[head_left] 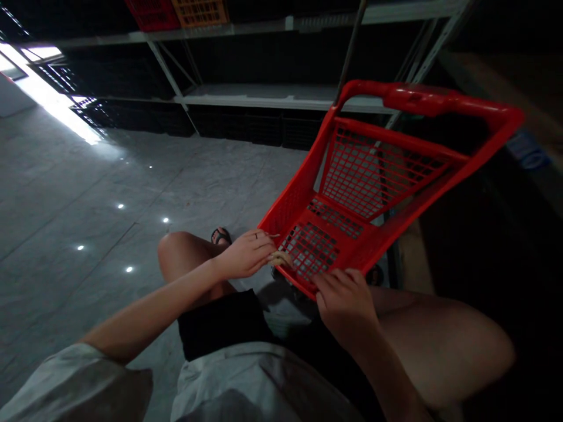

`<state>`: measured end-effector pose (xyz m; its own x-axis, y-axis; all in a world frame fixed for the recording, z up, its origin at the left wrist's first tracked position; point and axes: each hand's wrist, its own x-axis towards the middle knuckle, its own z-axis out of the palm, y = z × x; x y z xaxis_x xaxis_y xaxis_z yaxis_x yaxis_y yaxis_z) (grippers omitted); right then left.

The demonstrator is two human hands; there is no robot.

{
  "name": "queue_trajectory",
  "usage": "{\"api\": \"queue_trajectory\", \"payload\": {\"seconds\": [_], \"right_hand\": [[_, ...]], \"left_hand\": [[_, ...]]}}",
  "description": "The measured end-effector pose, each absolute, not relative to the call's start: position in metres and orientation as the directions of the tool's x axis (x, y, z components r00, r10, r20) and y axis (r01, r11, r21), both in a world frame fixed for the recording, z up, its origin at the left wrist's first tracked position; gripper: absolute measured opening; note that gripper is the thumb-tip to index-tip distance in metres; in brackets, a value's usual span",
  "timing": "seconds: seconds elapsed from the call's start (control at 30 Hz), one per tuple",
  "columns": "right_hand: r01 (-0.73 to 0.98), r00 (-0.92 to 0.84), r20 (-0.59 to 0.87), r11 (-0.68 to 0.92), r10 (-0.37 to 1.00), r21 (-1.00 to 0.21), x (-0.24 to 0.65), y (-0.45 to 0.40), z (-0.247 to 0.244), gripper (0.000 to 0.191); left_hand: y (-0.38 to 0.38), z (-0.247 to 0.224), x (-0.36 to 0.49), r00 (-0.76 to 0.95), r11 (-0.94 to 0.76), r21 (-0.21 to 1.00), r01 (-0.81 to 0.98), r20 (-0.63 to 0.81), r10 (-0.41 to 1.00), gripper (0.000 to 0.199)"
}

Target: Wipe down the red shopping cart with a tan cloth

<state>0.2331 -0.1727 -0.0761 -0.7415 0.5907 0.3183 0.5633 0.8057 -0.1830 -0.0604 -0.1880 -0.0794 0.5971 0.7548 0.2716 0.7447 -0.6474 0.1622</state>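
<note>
Between my knees stands a red plastic shopping cart (352, 234) with a grid base and a grid flap near its handle. My left hand (247, 254) is closed at the cart's near left corner, a dark ring on one finger. A small beige strip, cloth-like and bent (281, 258), sticks out from under those fingers and lies across the near rim; its exact kind is hard to make out. Over the near right part of the rim, my right hand (345, 296) has its fingers curled, gripping the edge. Nothing else shows inside the cart's basket.
Behind the cart runs a metal shelf rack (246, 97) with black crates (259, 129) on its lowest level. A red crate (152, 13) and an orange crate (201, 12) sit higher up. Grey floor (88, 199) spreads left; the right side is very dark.
</note>
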Motion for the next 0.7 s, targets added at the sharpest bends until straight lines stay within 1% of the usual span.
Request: {"api": "queue_trajectory", "payload": {"seconds": [0.07,0.17,0.27,0.33,0.4,0.5,0.53,0.6,0.7], "right_hand": [[0.596,-0.737,0.243,0.776,0.63,-0.204,0.219,-0.177,-0.07,0.016],[0.596,-0.74,0.113,0.723,0.663,-0.349,0.187,-0.182,-0.064,0.021],[0.56,-0.778,-0.033,0.669,0.627,-0.488,0.165,-0.185,-0.066,0.033],[0.545,-0.793,-0.085,0.641,0.603,-0.54,0.162,-0.185,-0.069,0.044],[0.523,-0.807,-0.089,0.638,0.583,-0.565,0.165,-0.184,-0.073,0.046],[0.475,-0.823,-0.051,0.637,0.565,-0.608,0.172,-0.181,-0.08,0.035],[0.46,-0.823,-0.032,0.633,0.567,-0.622,0.173,-0.18,-0.082,0.032],[0.424,-0.825,0.015,0.637,0.564,-0.644,0.175,-0.18,-0.087,0.031],[0.367,-0.833,0.085,0.663,0.546,-0.653,0.18,-0.183,-0.093,0.034]], "left_hand": [[-0.186,-0.068,-0.063,0.698,-0.728,0.157,0.668,0.207,0.685,0.027],[-0.167,-0.041,-0.067,0.813,-0.814,0.123,0.568,0.073,0.578,0.027],[-0.134,-0.013,-0.068,0.836,-0.836,0.057,0.546,-0.091,0.54,0.023],[-0.105,-0.001,-0.066,0.806,-0.815,-0.011,0.579,-0.145,0.574,0.022],[-0.075,0.004,-0.062,0.754,-0.765,-0.09,0.638,-0.127,0.644,0.025],[-0.047,-0.002,-0.055,0.686,-0.686,-0.178,0.705,-0.07,0.724,0.027],[-0.045,-0.006,-0.052,0.686,-0.688,-0.189,0.701,-0.086,0.722,0.023],[-0.057,-0.015,-0.046,0.717,-0.738,-0.185,0.649,-0.174,0.675,0.02],[-0.094,-0.023,-0.042,0.775,-0.82,-0.123,0.559,-0.275,0.569,0.02]]}}
